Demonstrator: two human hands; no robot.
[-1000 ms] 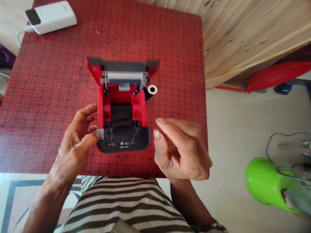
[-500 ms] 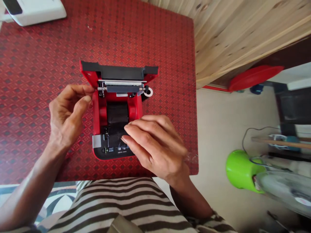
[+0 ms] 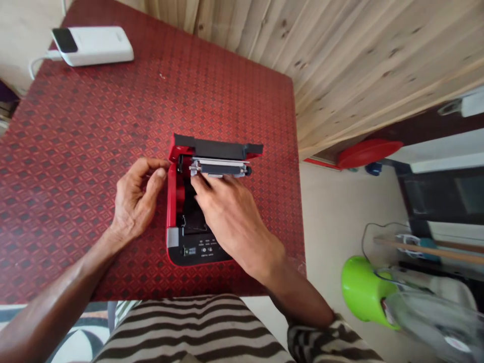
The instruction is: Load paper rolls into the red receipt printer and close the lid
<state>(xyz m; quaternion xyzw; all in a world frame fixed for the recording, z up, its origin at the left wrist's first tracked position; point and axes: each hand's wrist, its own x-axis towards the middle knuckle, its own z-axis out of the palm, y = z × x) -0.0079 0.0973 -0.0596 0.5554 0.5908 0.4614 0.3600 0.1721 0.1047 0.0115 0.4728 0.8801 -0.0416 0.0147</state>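
On the table stands a small red and black label printer (image 3: 173,201) with its lid (image 3: 219,147) raised. A dark roller (image 3: 223,169) runs across the lid's underside. Black ribbon-like film (image 3: 194,219) shows in the bay below. My right hand (image 3: 234,222) reaches into the bay, back upward; its fingertips are hidden beneath the roller, so what they touch is out of sight. My left hand (image 3: 138,196) is at the printer's left side with fingers curled, the forefinger tip against the edge near the hinge and the thumb beside it.
A white power bank (image 3: 98,46) with a cable lies at the far left of the red patterned table (image 3: 94,116). Wood panelling (image 3: 340,60) borders the table's far right side. On the floor at right stands a green bucket (image 3: 363,287), near a clear plastic object (image 3: 427,317).
My right hand has moved from beside the printer, over its front panel, into the bay. My left hand has shifted from the front corner up to the hinge. The view has turned slightly.
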